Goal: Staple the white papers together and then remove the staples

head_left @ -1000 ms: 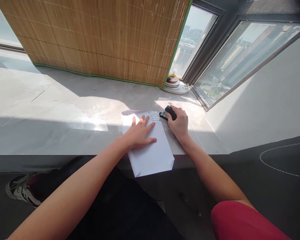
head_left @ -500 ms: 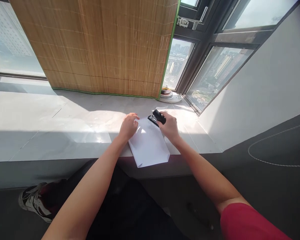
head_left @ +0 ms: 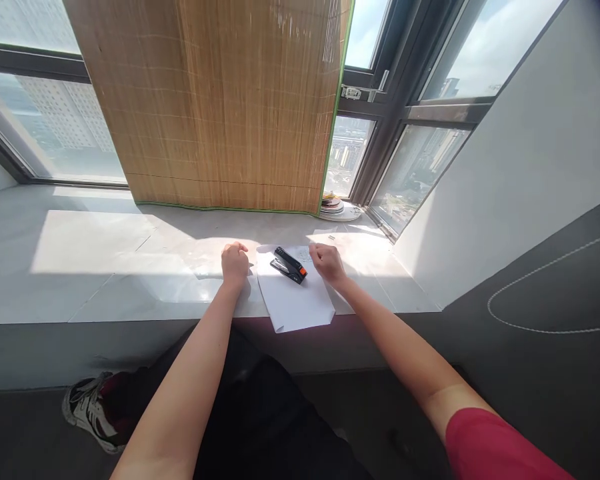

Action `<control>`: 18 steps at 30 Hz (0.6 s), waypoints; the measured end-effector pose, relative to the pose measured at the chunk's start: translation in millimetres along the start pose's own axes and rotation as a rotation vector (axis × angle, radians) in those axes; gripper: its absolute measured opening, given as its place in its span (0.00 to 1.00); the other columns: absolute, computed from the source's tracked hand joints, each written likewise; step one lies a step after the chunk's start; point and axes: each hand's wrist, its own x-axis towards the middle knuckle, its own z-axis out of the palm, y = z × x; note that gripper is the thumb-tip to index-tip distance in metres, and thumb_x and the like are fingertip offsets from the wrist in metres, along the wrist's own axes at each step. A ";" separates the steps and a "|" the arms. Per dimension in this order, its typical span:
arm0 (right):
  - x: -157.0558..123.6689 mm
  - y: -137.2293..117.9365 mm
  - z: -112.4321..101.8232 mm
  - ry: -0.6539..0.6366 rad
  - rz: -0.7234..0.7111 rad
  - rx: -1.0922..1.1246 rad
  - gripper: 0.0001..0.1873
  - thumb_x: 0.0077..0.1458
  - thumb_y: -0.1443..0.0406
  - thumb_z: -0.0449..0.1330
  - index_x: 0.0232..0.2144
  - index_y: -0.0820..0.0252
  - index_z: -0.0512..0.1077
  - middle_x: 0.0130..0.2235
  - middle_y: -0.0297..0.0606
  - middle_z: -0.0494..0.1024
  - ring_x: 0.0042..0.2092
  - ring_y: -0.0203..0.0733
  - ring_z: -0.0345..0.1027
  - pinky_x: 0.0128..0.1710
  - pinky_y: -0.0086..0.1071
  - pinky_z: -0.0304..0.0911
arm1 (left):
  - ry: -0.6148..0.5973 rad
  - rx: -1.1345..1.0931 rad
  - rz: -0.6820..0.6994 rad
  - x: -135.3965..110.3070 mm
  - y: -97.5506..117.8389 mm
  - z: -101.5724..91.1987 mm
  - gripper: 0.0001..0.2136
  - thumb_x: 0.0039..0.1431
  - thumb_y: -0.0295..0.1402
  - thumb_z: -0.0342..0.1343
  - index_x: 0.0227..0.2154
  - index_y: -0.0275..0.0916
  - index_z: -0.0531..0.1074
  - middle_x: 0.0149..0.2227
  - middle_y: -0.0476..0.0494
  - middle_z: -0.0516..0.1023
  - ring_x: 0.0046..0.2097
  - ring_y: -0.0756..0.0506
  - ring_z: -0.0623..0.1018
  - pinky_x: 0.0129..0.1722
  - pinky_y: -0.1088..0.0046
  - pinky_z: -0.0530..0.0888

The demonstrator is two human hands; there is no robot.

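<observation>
A black stapler (head_left: 289, 265) with an orange-red patch at its near end lies on white paper sheets (head_left: 300, 303). The sheets reach over the front edge of the windowsill, and their near left corner is folded. Left of the paper, my left hand (head_left: 235, 263) rests on the sill as a loose fist, apart from the stapler. My right hand (head_left: 329, 262), also curled into a fist, sits at the paper's right edge, beside some small writing. Nothing shows in either hand.
A bamboo blind (head_left: 220, 113) with green edging hangs behind the pale sill (head_left: 145, 287). Stacked plates (head_left: 337, 208) stand in the window corner. A small thin piece (head_left: 331, 237) lies beyond my right hand. A beaded cord (head_left: 500, 313) hangs at the right.
My right hand has let go of the stapler, which now lies on the paper. My left hand has moved left off the sheets and closed. The camera view has tilted up slightly.
</observation>
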 end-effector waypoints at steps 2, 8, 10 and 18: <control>2.9 34.3 -14.9 -0.062 0.117 -0.228 0.31 0.75 0.59 0.46 0.26 0.61 0.80 0.31 0.48 0.81 0.37 0.49 0.76 0.40 0.37 0.62 | 0.008 0.024 0.014 1.2 -0.5 -2.2 0.12 0.56 0.20 0.47 0.27 0.40 0.72 0.40 0.36 0.79 0.51 0.36 0.79 0.57 0.52 0.76; -3.2 93.1 -20.5 -0.155 0.226 -0.438 0.23 0.70 0.63 0.51 0.34 0.67 0.84 0.40 0.56 0.84 0.43 0.53 0.77 0.41 0.39 0.62 | 0.001 0.031 0.026 1.3 -1.2 -4.3 0.14 0.59 0.20 0.43 0.26 0.41 0.70 0.39 0.39 0.79 0.52 0.39 0.79 0.57 0.56 0.75; -2.4 86.4 -16.3 -0.136 0.233 -0.374 0.24 0.71 0.62 0.50 0.31 0.66 0.82 0.38 0.55 0.83 0.41 0.52 0.77 0.41 0.39 0.62 | 0.013 0.009 0.029 1.0 -1.8 -3.7 0.14 0.59 0.20 0.44 0.25 0.41 0.69 0.39 0.39 0.79 0.50 0.39 0.78 0.55 0.57 0.76; 0.6 -25.0 12.1 -0.148 -0.146 0.523 0.20 0.68 0.48 0.56 0.47 0.54 0.77 0.48 0.41 0.83 0.48 0.48 0.76 0.50 0.37 0.69 | -0.012 -0.031 -0.024 0.1 -1.5 -6.0 0.13 0.59 0.20 0.44 0.24 0.40 0.67 0.37 0.41 0.78 0.40 0.42 0.77 0.43 0.65 0.74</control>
